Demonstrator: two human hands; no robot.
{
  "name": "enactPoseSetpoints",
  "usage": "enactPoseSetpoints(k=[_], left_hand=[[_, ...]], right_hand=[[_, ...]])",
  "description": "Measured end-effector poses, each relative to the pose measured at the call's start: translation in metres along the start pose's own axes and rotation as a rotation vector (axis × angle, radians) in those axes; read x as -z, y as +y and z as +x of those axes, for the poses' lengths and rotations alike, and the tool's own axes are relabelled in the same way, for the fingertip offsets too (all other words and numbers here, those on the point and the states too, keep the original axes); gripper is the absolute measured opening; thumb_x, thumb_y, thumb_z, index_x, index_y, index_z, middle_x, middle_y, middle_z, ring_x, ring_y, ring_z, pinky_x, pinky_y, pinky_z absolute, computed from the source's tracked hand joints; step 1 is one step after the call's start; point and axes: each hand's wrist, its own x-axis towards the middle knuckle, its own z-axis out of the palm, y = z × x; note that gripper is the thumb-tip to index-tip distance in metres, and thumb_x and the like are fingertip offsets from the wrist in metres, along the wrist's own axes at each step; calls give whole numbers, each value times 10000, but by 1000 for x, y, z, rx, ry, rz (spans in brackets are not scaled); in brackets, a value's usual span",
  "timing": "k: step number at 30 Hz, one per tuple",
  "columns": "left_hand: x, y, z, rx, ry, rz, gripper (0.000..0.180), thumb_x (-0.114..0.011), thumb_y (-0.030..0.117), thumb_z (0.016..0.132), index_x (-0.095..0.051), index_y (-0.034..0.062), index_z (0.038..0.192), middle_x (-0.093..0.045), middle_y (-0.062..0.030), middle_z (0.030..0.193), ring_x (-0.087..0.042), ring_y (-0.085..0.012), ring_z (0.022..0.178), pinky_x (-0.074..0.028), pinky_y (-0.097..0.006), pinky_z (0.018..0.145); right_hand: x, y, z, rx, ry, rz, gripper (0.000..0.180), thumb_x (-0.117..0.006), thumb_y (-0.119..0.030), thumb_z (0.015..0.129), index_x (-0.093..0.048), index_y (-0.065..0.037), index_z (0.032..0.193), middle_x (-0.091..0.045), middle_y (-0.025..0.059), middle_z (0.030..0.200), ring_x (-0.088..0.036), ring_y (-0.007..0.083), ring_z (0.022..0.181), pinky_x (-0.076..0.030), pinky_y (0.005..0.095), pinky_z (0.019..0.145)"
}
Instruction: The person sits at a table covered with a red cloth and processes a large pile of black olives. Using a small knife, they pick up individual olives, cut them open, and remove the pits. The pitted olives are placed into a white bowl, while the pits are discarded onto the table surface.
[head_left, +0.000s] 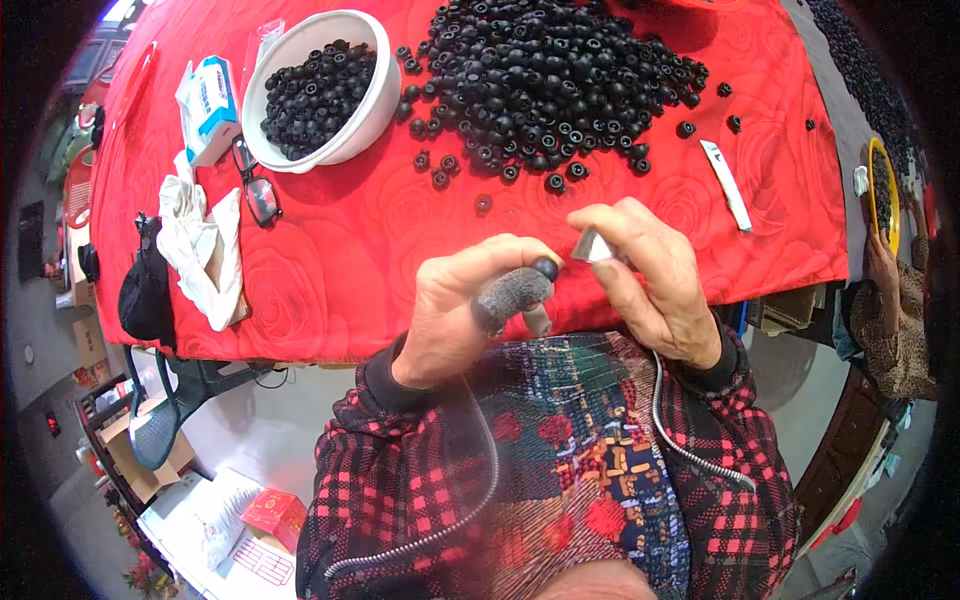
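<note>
Between the thumb and the finger of my left hand (440, 305) is a small round black part (545, 268), its smooth side showing. A grey fabric sleeve (512, 298) covers one finger of that hand. My right hand (655, 282), just to the right, pinches a small, flat, silver blade-like piece (592, 246). A narrow gap separates its tip from the black part. Both hands are above the near edge of the table. Beyond them spreads a big heap of similar black parts (550, 80), several of them scattered at its near side.
A white bowl (372, 130) of black parts stands on the red tablecloth (380, 260). Left of it are a tissue pack (208, 110), eyeglasses (262, 198) and white gloves (205, 245). A white strip (727, 186) lies right. Another person's hand (882, 270) holds a yellow basket (893, 205).
</note>
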Motion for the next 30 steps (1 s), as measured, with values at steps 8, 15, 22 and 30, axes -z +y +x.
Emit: enactPoseSetpoints(k=[8,15,22,30], left_hand=[[-2,-1,2,3,12,16,205,-562,37,919,-609,-45,1101,-614,-53,887,-617,-112,699,-520,-243,624],[-1,0,2,89,28,-78,220,-561,60,923,-609,-32,1117,-631,-60,877,-622,-130,699,-530,-266,624],[3,-3,4,103,-9,-143,248,-573,102,927,-608,-32,1133,-636,-72,887,-630,-147,726,-537,-278,632],[8,-6,7,147,-33,-212,267,-571,120,929,-604,-44,1138,-635,-84,896,-634,-162,725,-543,-284,632]], right_hand=[[-5,7,3,0,-33,12,266,-619,-87,828,-562,17,1066,-563,153,817,-576,325,723,-463,393,626],[-7,10,4,-2,-49,38,265,-629,-86,826,-564,17,1061,-568,155,823,-584,331,716,-468,391,614],[-8,15,2,-13,-48,64,262,-631,-87,829,-568,17,1060,-574,161,827,-593,336,729,-474,389,619],[-12,26,0,3,-57,158,268,-601,-62,847,-570,40,1093,-557,129,804,-539,261,673,-424,342,593]])
